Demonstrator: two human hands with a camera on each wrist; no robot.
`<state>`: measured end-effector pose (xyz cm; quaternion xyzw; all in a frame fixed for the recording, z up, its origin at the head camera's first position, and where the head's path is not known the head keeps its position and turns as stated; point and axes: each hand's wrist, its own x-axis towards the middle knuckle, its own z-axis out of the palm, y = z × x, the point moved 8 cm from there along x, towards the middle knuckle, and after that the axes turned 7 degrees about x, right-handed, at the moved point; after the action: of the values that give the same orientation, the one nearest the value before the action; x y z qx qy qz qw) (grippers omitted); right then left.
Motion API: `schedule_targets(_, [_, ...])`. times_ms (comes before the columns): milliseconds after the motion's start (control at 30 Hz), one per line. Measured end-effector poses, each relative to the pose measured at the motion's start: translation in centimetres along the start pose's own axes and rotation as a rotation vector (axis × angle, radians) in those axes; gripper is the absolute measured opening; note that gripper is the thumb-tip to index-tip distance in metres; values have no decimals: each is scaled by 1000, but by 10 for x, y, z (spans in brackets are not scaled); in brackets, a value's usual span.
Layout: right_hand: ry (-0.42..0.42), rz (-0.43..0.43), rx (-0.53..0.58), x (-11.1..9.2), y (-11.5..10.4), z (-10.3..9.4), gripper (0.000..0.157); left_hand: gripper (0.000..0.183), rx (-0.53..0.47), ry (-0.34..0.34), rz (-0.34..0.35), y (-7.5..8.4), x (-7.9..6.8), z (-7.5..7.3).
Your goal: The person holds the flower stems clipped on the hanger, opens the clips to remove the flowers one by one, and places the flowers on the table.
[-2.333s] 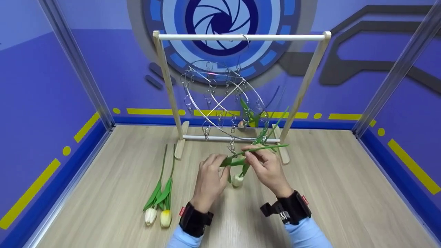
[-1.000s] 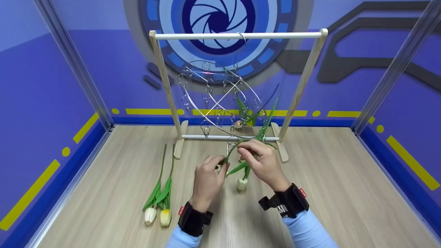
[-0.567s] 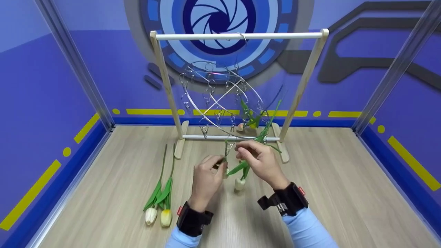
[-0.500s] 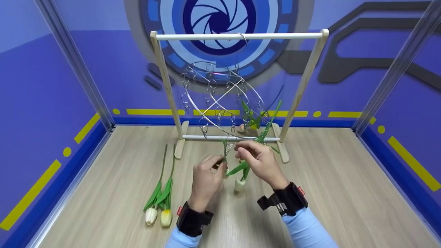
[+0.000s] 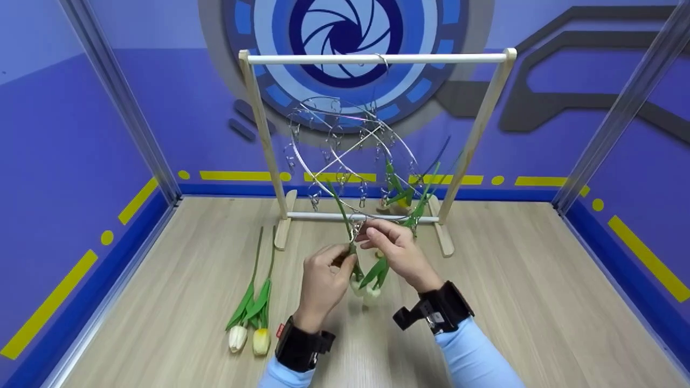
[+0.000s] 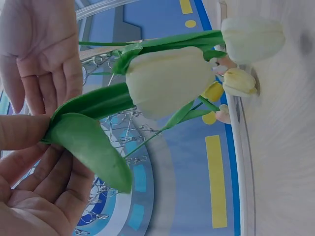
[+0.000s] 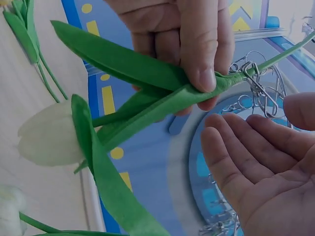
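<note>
My left hand [image 5: 326,283] pinches a white artificial tulip [image 6: 170,81] just above its leaves, between thumb and fingers. The bloom hangs down and the stem [image 5: 339,203] rises to the upper left. A wire clip [image 7: 263,91] of the hanging rack sits on that stem, right above the pinch. My right hand [image 5: 396,250] is beside the clip, fingers loosely bent, palm up in the right wrist view; nothing shows in its grasp. Close behind hangs another white tulip [image 5: 372,295], bloom down. The right hand partly hides its stem.
A metal clip hanger [image 5: 345,161] with several clips hangs tilted from a wooden stand [image 5: 377,58]. More tulips, including a yellow one [image 6: 213,92], hang at its back right. Two loose tulips, one white [image 5: 237,339] and one yellowish [image 5: 261,342], lie on the table at left.
The stem, earlier stretched and then bent toward my right hand, now points upward at the clip. My right hand has let go of it and shifted slightly left. The hanger sways a little.
</note>
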<state>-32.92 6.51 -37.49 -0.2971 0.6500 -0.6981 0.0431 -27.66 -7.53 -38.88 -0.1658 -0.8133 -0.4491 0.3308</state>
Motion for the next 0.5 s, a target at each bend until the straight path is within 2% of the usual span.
schedule_targets(367, [-20, 131, 258, 7, 21, 9, 41, 6, -70, -74, -67, -3, 0, 4])
schedule_targets(500, [-40, 149, 331, 9, 26, 11, 41, 7, -79, -105, -78, -3, 1, 6])
